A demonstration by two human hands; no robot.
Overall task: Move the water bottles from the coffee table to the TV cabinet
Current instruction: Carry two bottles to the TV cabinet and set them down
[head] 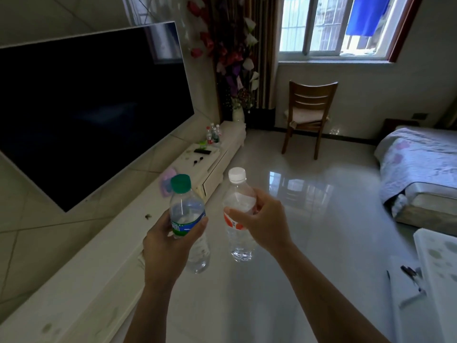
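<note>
I have a bottle in each of my hands, both carried in the air above the floor, beside the long front edge of the TV cabinet (81, 276); my left hand (168, 246) is wrapped around the green-capped bottle (188, 219) at its label, and my right hand (262, 219) is closed around the white-capped bottle (238, 214) near its shoulder, thumb across the orange label; both bottles are roughly upright and neither touches the cabinet. Further along the cabinet top, toward its far end below the TV (86, 107), a small cluster of bottles (213, 133) already stands, with a dark remote (202, 151) just in front of it; I judge those to be bottles already delivered, though I cannot be certain. The corner of the coffee table (435, 263) shows at the right edge of view; I see no bottles on the part that is visible, but most of it is out of frame. So I reckon this pair is mid-carry; what is left is to set them down on the cabinet top, then check the table for more.
</note>
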